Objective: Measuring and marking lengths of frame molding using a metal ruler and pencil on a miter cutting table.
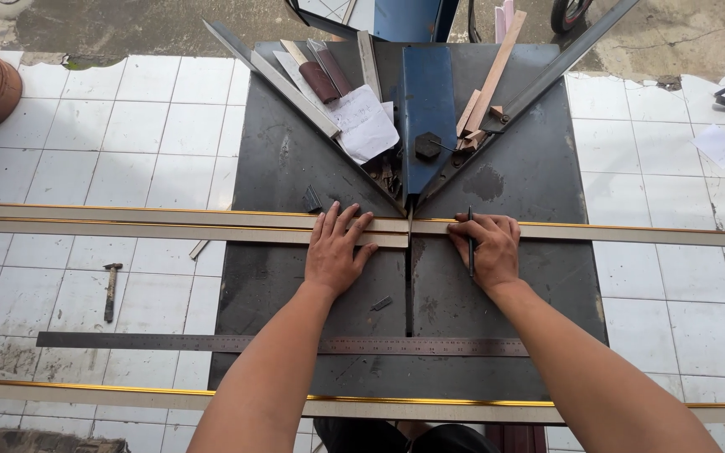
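Note:
My left hand (336, 250) lies flat, fingers spread, pressing a long beige moulding strip with a gold edge (127, 225) onto the dark metal cutting table (287, 168). My right hand (486, 247) rests on the right-hand length of moulding (631, 233) and holds a dark pencil (470, 243) between its fingers. The two lengths meet at the central slot, just below the point of the blue V-shaped mitre guide (427, 117).
A long steel ruler (169, 342) lies across the table's near part, with another gold-edged moulding (86, 394) below it. A hammer (111, 289) lies on the white tiled floor at left. Offcuts, paper and wood sticks (354, 109) sit between the guide arms.

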